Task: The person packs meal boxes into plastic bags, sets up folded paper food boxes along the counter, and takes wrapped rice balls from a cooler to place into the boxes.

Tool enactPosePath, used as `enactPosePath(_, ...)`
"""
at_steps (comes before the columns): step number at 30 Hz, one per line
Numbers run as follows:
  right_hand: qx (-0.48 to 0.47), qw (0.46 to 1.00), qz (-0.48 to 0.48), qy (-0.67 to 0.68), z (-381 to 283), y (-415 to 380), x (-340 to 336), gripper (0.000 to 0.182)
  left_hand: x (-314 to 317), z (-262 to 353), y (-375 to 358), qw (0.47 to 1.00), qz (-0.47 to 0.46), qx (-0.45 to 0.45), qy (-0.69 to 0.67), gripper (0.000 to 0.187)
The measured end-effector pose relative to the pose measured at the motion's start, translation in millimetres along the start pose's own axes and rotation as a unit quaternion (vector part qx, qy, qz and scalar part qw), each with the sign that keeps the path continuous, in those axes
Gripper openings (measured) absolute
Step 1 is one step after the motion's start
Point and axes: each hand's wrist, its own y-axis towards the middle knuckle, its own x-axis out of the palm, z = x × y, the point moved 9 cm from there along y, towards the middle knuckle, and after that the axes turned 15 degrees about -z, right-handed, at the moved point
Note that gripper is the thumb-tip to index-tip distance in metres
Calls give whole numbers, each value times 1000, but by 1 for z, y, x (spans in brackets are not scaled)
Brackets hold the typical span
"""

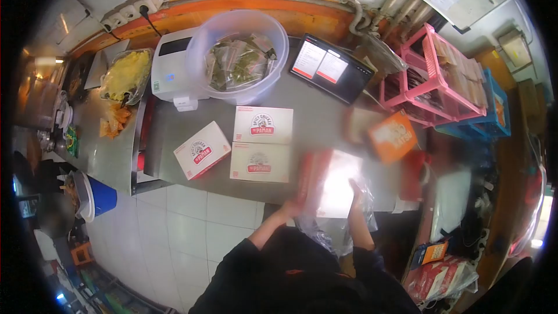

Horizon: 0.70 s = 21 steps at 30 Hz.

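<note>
Between my two hands is a white and red box [332, 185] at the counter's front edge, its top washed out by glare. A clear plastic bag [325, 234] hangs loosely around its lower part. My left hand [287, 209] is at the box's lower left corner, blurred. On the right side, my right hand [356, 195] grips the box or the bag beside it. To the left lie three printed boxes: one tilted [202, 151], one at the back [263, 124] and one in front of it [260, 163]. Behind the held box is an orange box [392, 137].
A clear tub [278, 35] of small packets stands at the back beside a white printer [171, 61]. A tablet [330, 68] leans near the wall. Pink baskets [433, 75] stand at the right. The steel counter [168, 128] has its front edge before me.
</note>
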Motion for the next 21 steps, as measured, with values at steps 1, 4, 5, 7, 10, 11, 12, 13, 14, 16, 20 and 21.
enactPosePath(1,22,998,24,-51,-8,-2,15,33,0,13,-14,992,-15,-23,122,28)
enactPosePath(4,57,995,-41,-73,-3,18,31,36,-29,77,-85,925,41,-166,340,33)
enactPosePath(5,59,990,-51,-116,3,25,28,35,-44,112,-114,916,111,-237,303,35)
enactPosePath(7,32,978,-95,-183,27,39,-8,32,-96,143,-150,898,309,-152,273,37)
enactPosePath(10,-111,733,-45,-670,-61,-37,92,27,-157,149,-150,755,474,63,449,38)
enactPosePath(11,-155,681,-43,-714,-71,-64,132,27,-170,139,-140,753,478,63,447,38)
enactPosePath(12,-129,761,-136,-622,-60,-75,163,32,-182,125,-121,823,425,87,366,39)
enactPosePath(13,-99,822,-222,-515,-43,-80,191,38,-185,116,-105,882,364,110,280,41)
enactPosePath(14,-153,804,-235,-525,-26,-81,215,45,-181,122,-103,882,363,111,280,41)
enactPosePath(16,-193,798,-189,-538,25,-37,202,58,-162,143,-99,903,317,134,258,43)
enactPosePath(20,63,945,-87,-309,111,48,126,63,-159,131,-101,911,328,29,247,46)
enactPosePath(21,62,945,-87,-309,110,44,127,63,-161,123,-99,907,321,51,268,44)
